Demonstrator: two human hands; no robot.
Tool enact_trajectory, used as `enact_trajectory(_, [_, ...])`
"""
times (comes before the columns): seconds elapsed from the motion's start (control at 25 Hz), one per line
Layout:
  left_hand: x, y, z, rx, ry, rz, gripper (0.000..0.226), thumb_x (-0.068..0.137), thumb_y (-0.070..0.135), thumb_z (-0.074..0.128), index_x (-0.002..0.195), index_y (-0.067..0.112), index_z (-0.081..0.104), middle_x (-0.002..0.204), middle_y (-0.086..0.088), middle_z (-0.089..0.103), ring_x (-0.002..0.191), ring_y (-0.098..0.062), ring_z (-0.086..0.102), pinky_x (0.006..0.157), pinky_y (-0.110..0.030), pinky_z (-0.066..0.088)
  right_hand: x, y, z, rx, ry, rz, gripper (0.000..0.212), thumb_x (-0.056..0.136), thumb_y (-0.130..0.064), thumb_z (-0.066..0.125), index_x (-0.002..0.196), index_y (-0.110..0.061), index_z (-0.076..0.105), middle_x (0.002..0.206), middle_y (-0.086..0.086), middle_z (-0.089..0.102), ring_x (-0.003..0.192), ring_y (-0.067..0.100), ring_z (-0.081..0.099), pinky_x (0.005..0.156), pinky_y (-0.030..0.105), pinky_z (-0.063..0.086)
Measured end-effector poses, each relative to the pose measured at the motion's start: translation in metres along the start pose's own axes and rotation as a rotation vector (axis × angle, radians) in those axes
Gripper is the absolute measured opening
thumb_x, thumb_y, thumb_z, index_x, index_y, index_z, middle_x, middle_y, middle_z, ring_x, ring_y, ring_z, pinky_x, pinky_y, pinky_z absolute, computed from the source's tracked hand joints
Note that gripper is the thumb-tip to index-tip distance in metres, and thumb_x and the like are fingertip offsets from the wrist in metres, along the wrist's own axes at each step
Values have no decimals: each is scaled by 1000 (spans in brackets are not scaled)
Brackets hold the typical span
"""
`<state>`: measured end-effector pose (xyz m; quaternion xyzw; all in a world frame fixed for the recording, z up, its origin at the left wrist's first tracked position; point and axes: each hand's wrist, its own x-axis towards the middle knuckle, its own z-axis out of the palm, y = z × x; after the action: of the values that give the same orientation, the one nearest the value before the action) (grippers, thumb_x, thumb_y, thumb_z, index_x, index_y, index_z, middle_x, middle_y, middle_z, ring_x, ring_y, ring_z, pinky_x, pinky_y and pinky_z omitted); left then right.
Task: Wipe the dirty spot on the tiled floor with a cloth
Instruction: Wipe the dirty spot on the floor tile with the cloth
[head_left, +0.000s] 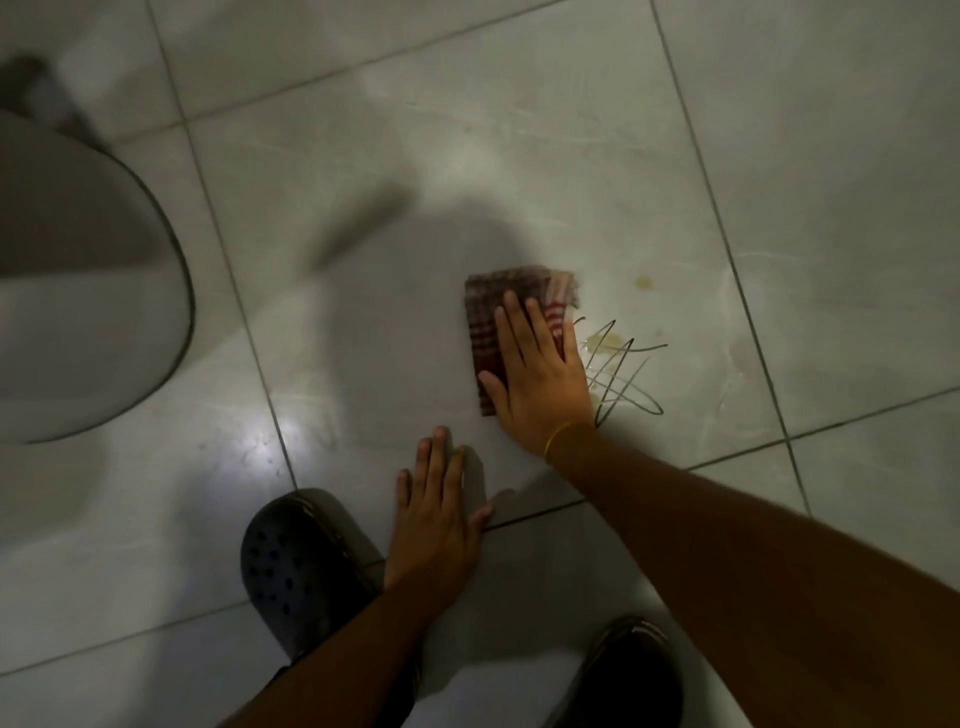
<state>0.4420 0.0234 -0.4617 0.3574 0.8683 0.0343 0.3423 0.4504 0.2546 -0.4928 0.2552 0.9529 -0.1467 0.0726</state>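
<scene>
A red and brown checked cloth (511, 306) lies flat on the pale tiled floor (415, 156). My right hand (537, 374) presses down on it with fingers spread, covering its lower right part. Just right of the hand, dark scribbled lines and a yellowish wet smear (621, 364) mark the tile, and a small yellow spot (644, 282) sits further up. My left hand (434, 519) rests flat on the floor nearer to me, fingers apart, holding nothing.
A large round pale object with a dark rim (78, 291) fills the left side. My two dark clogs, the left shoe (296, 566) and the right shoe (631, 670), stand at the bottom. Grout lines cross the floor, and a bright glare (254, 447) shows near the left shoe.
</scene>
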Motion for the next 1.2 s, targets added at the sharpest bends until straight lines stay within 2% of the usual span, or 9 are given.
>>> enact_trajectory(0.12, [0, -6, -2, -7, -7, 32, 79, 100, 68, 10, 166, 25, 1, 175, 1, -22, 161, -19, -20, 130, -50, 3, -80, -7, 16, 31, -42, 7, 82, 106, -56, 41, 172, -14, 19, 183, 7, 9, 169, 31, 14, 133, 60, 15])
enact_trajectory(0.32, [-1, -7, 1, 31, 23, 52, 78, 102, 66, 12, 167, 22, 3, 175, -1, -18, 162, -21, -15, 129, -50, 6, -194, 3, 27, 43, -99, 5, 85, 103, -58, 48, 173, -19, 18, 184, 0, 2, 170, 21, 0, 130, 57, 16])
enact_trajectory(0.44, [-1, -4, 5, 53, 16, 35, 79, 103, 63, 23, 167, 21, 4, 175, -2, -18, 161, -22, -17, 129, -50, 4, -146, 24, 16, 38, -86, -20, 85, 103, -61, 47, 171, -16, 24, 181, 6, 16, 168, 27, 14, 130, 63, 20])
enact_trajectory(0.52, [2, -2, 7, 76, 27, 9, 80, 103, 64, 25, 166, 21, 3, 175, -2, -21, 161, -22, -19, 128, -49, 2, -83, 38, 5, 9, -48, 13, 85, 104, -63, 43, 171, -14, 24, 181, 8, 21, 167, 31, 22, 133, 60, 13])
enact_trajectory(0.64, [2, -3, 9, 99, 14, 7, 82, 103, 65, 24, 166, 20, -1, 174, -2, -22, 161, -22, -20, 128, -50, 3, -28, 45, -7, -11, -22, 39, 86, 106, -62, 40, 173, -14, 17, 183, 6, 14, 168, 30, 16, 134, 55, 2])
enact_trajectory(0.8, [2, -7, 5, 70, 23, 29, 82, 102, 62, 31, 166, 20, 3, 175, -2, -19, 161, -23, -17, 129, -53, 9, -97, 29, 10, 5, -8, 103, 82, 107, -58, 40, 172, -13, 20, 183, 8, 15, 168, 30, 17, 134, 58, 12])
enact_trajectory(0.96, [2, -6, 8, 109, 17, 20, 84, 101, 68, 26, 166, 18, 8, 175, -4, -18, 162, -25, -15, 130, -50, 5, -207, 31, 23, 9, -65, 266, 86, 105, -64, 36, 173, -16, 16, 184, 2, 1, 168, 30, 17, 133, 61, 14])
enact_trajectory(1.08, [2, -1, 11, 131, 11, -5, 88, 100, 73, 21, 166, 16, 6, 175, -6, -20, 161, -27, -17, 127, -49, -3, -199, 61, 11, -22, -116, 334, 91, 104, -72, 20, 173, -14, 12, 183, 11, 12, 165, 38, 22, 132, 65, 12])
enact_trajectory(1.2, [3, 0, 16, 151, 27, -6, 90, 99, 73, 25, 166, 15, 7, 175, -10, -16, 161, -30, -15, 126, -52, -1, -131, 99, -8, -47, -67, 386, 93, 104, -72, 21, 171, -8, 18, 180, 18, 18, 164, 42, 23, 131, 67, 19])
